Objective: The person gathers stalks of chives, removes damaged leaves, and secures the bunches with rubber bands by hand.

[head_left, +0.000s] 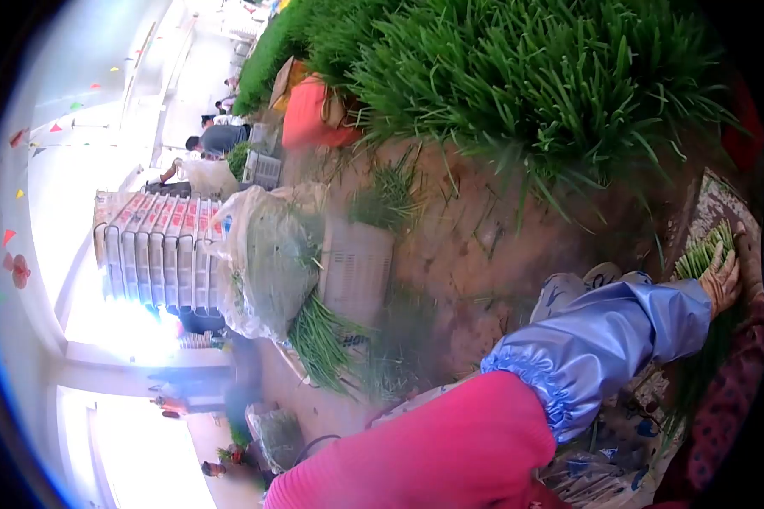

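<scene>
My left hand (721, 284) is near the right edge of the tilted view, reached by a pink sleeve with a shiny blue oversleeve (602, 339). Its fingers are closed around a bunch of green stems (694, 258), whose pale cut ends face up-left. A worn, speckled surface (714, 204) lies beside the bunch. More green leaves hang below the hand, partly in shadow. My right hand does not show.
A large mass of green leafy stalks (526, 76) covers the top. Stalks lie by a plastic bag (272, 254) and a pale crate (356, 267). Stacked crates (161, 250), an orange-red bundle (314, 114) and several people, including one in grey (223, 138), are farther off.
</scene>
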Demonstrator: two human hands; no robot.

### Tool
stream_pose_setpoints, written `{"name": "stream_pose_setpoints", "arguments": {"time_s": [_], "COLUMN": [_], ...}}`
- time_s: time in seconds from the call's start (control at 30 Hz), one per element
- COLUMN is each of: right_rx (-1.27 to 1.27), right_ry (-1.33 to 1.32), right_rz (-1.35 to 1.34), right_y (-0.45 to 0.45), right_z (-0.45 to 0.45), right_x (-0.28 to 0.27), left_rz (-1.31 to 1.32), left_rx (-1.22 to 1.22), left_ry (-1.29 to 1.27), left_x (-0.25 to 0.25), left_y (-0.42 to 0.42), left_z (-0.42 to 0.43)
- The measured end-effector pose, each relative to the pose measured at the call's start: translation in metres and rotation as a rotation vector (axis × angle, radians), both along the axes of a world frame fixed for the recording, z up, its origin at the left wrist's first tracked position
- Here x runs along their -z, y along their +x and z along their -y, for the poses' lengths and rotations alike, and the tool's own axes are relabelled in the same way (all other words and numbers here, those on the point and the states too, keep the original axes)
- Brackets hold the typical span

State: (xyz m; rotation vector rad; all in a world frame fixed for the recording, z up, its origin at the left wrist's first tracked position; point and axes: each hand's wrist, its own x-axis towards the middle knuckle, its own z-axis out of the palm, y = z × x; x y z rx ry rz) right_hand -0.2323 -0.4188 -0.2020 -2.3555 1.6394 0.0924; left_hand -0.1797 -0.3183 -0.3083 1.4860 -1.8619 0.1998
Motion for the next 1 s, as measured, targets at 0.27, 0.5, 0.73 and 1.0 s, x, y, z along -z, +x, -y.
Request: {"name": "stream_pose_setpoints", "arguments": {"time_s": [0.27,0.5,0.73,1.0], "right_rx": [-0.057,0.335,0.971,0.781], "right_ry": [0.062,-0.378,0.218,0.119], "right_rz": [0.536,-0.569,0.328,0.254], "right_y": [-0.048,-0.02,0.044,0.049], "right_z": [-0.021,-0.094,-0.056,-0.046], "right_x": [0.01,-0.035,-0.028,0.0], "left_rz": [-0.161,0.222,0.603,0.614], "left_rx": [0.196,0.25,0.135,0.112], "left_ry": [0.338,0.418,0.72,0.649], "left_x": [-0.006,-0.05,-0.125,-0.112], "left_y": [-0.001,0.06,0.116,0.113], "left_z": [0.02,-0.031,-0.044,-0.044]}}
